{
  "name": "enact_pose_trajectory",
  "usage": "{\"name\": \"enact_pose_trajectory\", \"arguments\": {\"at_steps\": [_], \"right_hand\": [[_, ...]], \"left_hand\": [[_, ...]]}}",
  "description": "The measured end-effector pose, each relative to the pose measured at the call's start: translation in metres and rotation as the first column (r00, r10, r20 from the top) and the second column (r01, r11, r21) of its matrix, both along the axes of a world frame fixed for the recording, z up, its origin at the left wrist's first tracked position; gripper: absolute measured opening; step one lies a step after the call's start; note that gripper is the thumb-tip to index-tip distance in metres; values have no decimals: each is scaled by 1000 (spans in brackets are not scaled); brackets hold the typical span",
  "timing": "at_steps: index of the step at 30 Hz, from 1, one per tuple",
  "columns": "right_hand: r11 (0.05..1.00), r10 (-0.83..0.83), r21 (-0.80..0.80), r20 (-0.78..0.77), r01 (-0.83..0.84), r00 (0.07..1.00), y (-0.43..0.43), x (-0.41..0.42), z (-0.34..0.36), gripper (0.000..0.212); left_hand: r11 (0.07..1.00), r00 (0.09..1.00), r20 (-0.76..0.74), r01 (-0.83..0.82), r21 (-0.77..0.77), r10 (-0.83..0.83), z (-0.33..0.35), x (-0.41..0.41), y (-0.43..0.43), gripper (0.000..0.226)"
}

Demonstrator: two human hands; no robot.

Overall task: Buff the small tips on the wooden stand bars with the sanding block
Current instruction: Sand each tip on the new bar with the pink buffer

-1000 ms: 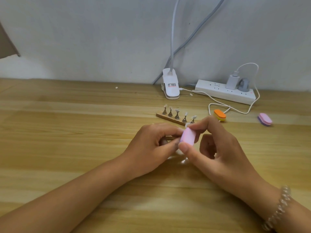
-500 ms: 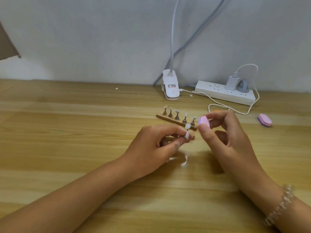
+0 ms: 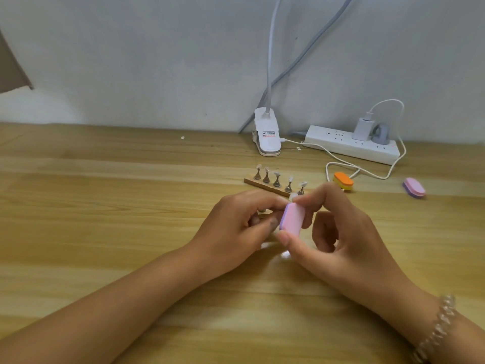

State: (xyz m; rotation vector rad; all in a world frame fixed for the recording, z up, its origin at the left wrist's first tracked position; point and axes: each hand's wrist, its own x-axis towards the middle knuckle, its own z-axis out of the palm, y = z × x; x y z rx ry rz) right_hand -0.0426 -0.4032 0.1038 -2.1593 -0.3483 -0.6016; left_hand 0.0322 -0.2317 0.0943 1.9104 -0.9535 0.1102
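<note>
My right hand (image 3: 338, 237) pinches a pink and purple sanding block (image 3: 292, 219) between thumb and fingers, its flat face against a small tip. My left hand (image 3: 236, 229) has its fingers curled round a small peg holding that tip (image 3: 293, 197), mostly hidden behind the block. Just behind the hands a wooden stand bar (image 3: 265, 186) lies on the table, with several metal pegs carrying clear tips (image 3: 276, 174). A second bar under my left hand is almost fully hidden.
An orange and yellow sanding block (image 3: 343, 180) and another pink block (image 3: 414, 187) lie to the right. A white clip lamp base (image 3: 266, 137), a power strip (image 3: 351, 147) and a white cable (image 3: 367, 174) sit along the back wall.
My right hand had pulled the block away to the right; it has now come back left, and the block again touches the tip held by my left hand.
</note>
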Motion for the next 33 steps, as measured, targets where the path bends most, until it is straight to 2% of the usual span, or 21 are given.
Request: {"name": "enact_pose_trajectory", "arguments": {"at_steps": [3, 5, 8, 12, 14, 17, 18, 21, 24, 26, 28, 31, 33], "right_hand": [[987, -74, 142, -51, 81, 996, -5, 5, 3, 41], [992, -82, 94, -24, 84, 996, -3, 4, 2, 39], [1000, -3, 7, -3, 3, 1000, 2, -1, 1, 40], [981, -56, 179, -76, 69, 996, -4, 5, 4, 41], [989, -80, 122, -60, 87, 995, -5, 5, 4, 42], [997, 13, -74, -53, -17, 999, 3, -1, 2, 37], [996, 23, -80, -53, -28, 998, 3, -2, 1, 37], [999, -20, 45, -33, 22, 999, -2, 0, 3, 39], [1000, -15, -14, 4, 15, 1000, 0, -1, 2, 37], [998, -13, -61, 27, 14, 1000, 1, -2, 1, 37], [999, -18, -40, 36, 19, 999, 1, -2, 2, 37], [999, -29, 31, 65, 27, 997, 0, -1, 3, 29], [1000, -11, 15, 72, 10, 997, 0, -1, 2, 23]], "left_hand": [[1000, 999, 34, 6, 14, -7, -1, -2, -1, 25], [999, 998, 56, 14, 32, -16, 0, -3, -1, 26], [999, 999, 48, 10, 48, -12, 2, -2, 1, 28], [997, 994, 103, 23, 79, -31, 2, -4, -1, 22], [999, 999, 50, 18, 31, -20, 2, -3, -1, 18], [1000, 1000, -13, -6, -18, 6, 3, 0, 0, 14], [1000, 1000, -2, -6, -15, 5, 3, -1, 0, 14], [1000, 1000, 17, -11, -15, 11, 3, -3, -1, 15], [1000, 999, 33, -24, 12, 24, 3, -3, 0, 16], [997, 995, 95, -44, 59, 39, 2, -3, 0, 21], [995, 988, 135, -79, 53, 71, 2, -3, -1, 20], [995, 989, 114, -94, 19, 91, 2, -3, 0, 16], [996, 990, 119, -80, 27, 76, 2, -2, 0, 15]]}}
